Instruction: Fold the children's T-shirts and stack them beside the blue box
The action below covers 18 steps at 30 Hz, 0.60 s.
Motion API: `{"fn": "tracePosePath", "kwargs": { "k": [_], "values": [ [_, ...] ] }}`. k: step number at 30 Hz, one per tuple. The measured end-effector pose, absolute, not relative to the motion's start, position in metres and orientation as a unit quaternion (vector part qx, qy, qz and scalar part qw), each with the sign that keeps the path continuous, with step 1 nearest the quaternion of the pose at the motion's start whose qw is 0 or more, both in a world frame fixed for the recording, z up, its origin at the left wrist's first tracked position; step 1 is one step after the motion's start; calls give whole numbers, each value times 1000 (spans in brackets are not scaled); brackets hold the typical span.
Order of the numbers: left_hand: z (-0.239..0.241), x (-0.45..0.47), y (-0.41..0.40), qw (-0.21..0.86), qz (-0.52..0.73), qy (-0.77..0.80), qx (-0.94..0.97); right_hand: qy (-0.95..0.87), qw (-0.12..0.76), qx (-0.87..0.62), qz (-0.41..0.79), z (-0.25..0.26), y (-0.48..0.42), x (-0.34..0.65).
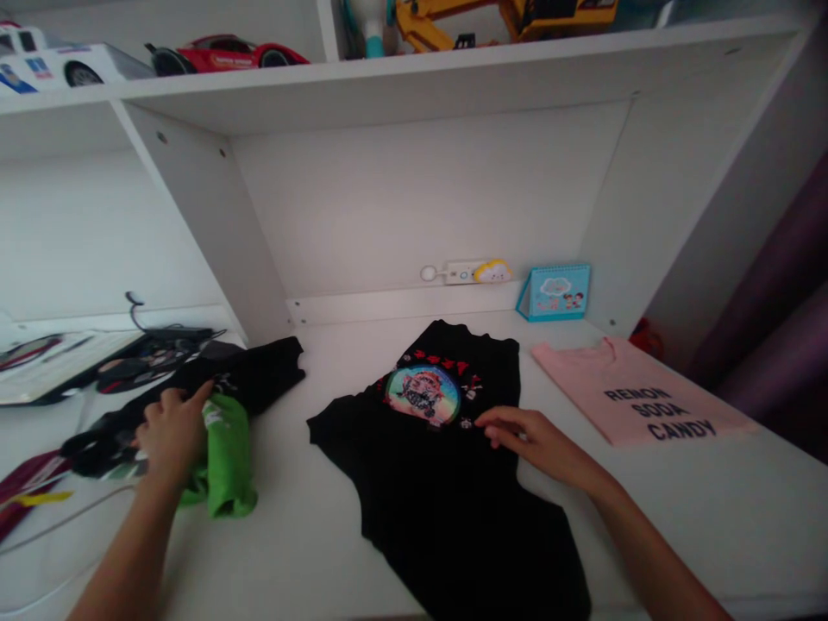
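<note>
A black T-shirt (446,483) with a round colourful print lies spread flat on the white desk (743,517) in front of me. My right hand (530,438) rests on its right side, fingers stretched flat, holding nothing. My left hand (172,431) lies on a pile of clothes at the left, fingers extended over a green garment (226,470) and a black garment (259,375). I cannot see anything gripped in it.
A folded pink shirt (640,401) with dark lettering lies at the right. A small blue calendar (556,293) and a wall socket (466,272) stand at the back. Toy cars (226,53) sit on the upper shelf. Cables and a tablet-like device (58,362) lie at far left.
</note>
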<state>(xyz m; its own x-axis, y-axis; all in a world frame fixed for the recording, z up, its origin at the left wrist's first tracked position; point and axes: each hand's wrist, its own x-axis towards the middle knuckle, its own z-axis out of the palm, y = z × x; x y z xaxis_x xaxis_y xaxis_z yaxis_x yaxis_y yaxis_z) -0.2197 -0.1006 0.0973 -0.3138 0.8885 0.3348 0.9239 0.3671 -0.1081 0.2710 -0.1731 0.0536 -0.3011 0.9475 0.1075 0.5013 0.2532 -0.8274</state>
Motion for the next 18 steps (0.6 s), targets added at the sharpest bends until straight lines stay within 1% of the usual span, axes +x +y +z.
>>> {"fn": "tracePosePath", "kwargs": {
  "k": [4,6,9,10,12,14,16,18],
  "values": [
    [108,-219,-98,118,-32,-804,-582,-736,315,-510,315,56,-175,272],
    [120,-207,-99,121,-60,-796,-590,-744,297,-523,291,59,-178,275],
    [134,-158,-107,147,-160,-680,-700,-762,243,-540,262,72,-186,275],
    [136,-135,-112,114,-170,-615,-761,-770,223,-542,253,78,-192,273],
    [134,-89,-123,1,-114,-486,-866,-790,181,-536,235,87,-207,264],
    [127,-54,-134,-105,-3,-400,-911,-819,141,-513,215,85,-227,250],
    [118,-34,-148,-155,83,-374,-911,-859,116,-475,150,67,-248,234],
    [110,-28,-162,-167,121,-375,-904,-893,120,-433,22,42,-265,221]
  ]
}}
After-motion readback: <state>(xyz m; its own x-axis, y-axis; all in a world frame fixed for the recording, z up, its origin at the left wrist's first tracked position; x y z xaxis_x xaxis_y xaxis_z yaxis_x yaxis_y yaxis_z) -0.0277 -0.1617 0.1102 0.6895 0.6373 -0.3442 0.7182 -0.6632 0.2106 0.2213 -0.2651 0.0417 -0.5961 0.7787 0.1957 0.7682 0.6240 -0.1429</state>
